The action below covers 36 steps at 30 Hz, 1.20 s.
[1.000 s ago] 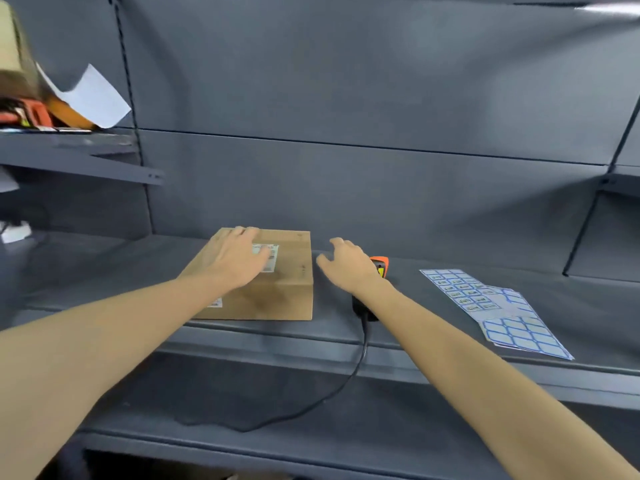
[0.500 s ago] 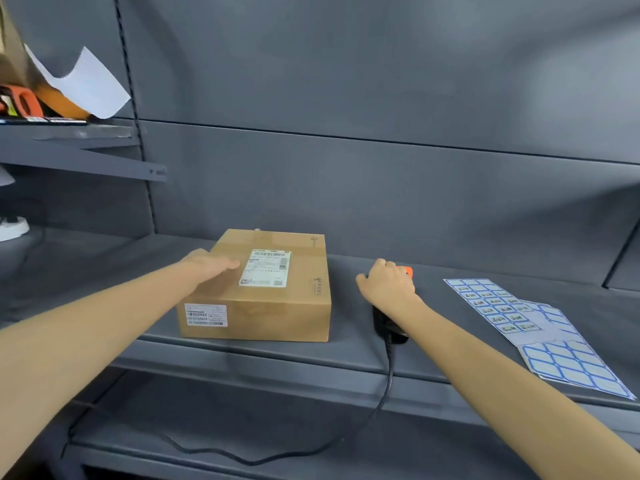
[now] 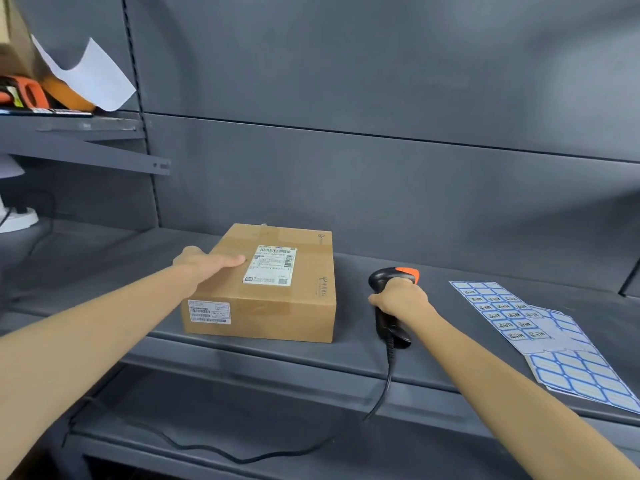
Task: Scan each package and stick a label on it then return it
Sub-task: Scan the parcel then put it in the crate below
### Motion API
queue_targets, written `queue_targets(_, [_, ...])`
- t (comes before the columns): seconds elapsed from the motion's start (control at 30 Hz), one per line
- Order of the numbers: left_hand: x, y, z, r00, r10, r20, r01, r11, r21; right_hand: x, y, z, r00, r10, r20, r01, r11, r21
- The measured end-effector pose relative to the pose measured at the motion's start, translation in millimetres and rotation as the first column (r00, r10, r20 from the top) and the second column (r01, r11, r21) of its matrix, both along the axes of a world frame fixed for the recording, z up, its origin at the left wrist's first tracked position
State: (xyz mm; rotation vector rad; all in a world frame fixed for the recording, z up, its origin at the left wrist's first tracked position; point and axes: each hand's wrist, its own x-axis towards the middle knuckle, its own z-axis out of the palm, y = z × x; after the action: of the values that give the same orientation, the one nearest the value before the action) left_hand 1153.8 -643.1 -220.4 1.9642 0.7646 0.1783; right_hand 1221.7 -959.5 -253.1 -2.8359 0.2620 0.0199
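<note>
A brown cardboard package (image 3: 308, 306) lies flat on the grey shelf (image 3: 242, 355), a white shipping label (image 3: 270, 265) on its top and a smaller barcode label on its front face. My left hand (image 3: 204, 263) rests flat on the package's top left edge, fingers pointing at the shipping label. To the right, my right hand (image 3: 401, 297) is wrapped around the handle of a black barcode scanner (image 3: 388, 282) with an orange top. The scanner's cable (image 3: 384, 386) hangs over the shelf edge. Sheets of blue-bordered labels (image 3: 533, 327) lie further right.
An upper shelf (image 3: 79, 133) at far left carries a cardboard box, white paper and orange items. A white round object (image 3: 17, 220) sits at the left edge. A lower shelf (image 3: 242, 420) holds the looping cable.
My left hand slid from the package's top to its left edge, uncovering the shipping label. My right hand closed around the scanner handle and tipped the scanner upright. The view moved closer.
</note>
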Motion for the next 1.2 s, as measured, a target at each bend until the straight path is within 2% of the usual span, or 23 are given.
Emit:
queue_targets(0.03, [1,-4,-1,0.999,0.029,0.022,-0.029,1.0,0.003,-2,-5,3,1.0,0.013,0.006,-0.014,0.997,0.077])
queue_targets(0.1, [3,-12,-1,0.996,0.069,0.062,-0.069,0.998,-0.003,-7,-17,8,0.999,-0.009,0.047,-0.007,0.941,0.338])
queue_targets(0.17, [6,-20,-2,0.989,0.101,0.11,-0.099,0.995,-0.022,-15,-28,18,0.992,-0.076,0.099,-0.001,0.789,0.614])
queue_targets(0.23, [7,-33,-2,0.977,0.119,0.178,-0.112,0.993,-0.046,-26,-37,30,0.982,-0.139,0.13,-0.019,0.608,0.794])
queue_targets(0.37, [10,-72,-5,0.93,0.142,0.338,-0.132,0.99,-0.055,-54,-49,53,0.959,-0.193,0.208,-0.138,0.325,0.936])
queue_targets(0.47, [11,-107,-7,0.872,0.162,0.462,-0.152,0.987,-0.057,-74,-46,60,0.941,-0.214,0.263,-0.229,0.17,0.958])
queue_targets(0.53, [11,-126,-8,0.84,0.168,0.516,-0.158,0.985,-0.064,-84,-41,60,0.938,-0.208,0.278,-0.262,0.103,0.96])
queue_targets(0.63, [12,-146,-10,0.808,0.169,0.565,-0.152,0.985,-0.076,-90,-30,51,0.937,-0.167,0.306,-0.296,0.083,0.952])
queue_targets(0.83, [14,-153,-16,0.778,0.15,0.61,-0.139,0.988,-0.066,-90,-11,36,0.946,-0.062,0.318,-0.298,0.222,0.929])
queue_targets(1.0, [14,-151,-18,0.765,0.129,0.631,-0.127,0.991,-0.049,-87,1,37,0.929,-0.058,0.366,-0.332,0.31,0.891])
queue_targets(1.2, [11,-151,-20,0.746,0.107,0.658,-0.11,0.993,-0.037,-89,8,43,0.931,-0.038,0.364,-0.334,0.316,0.888])
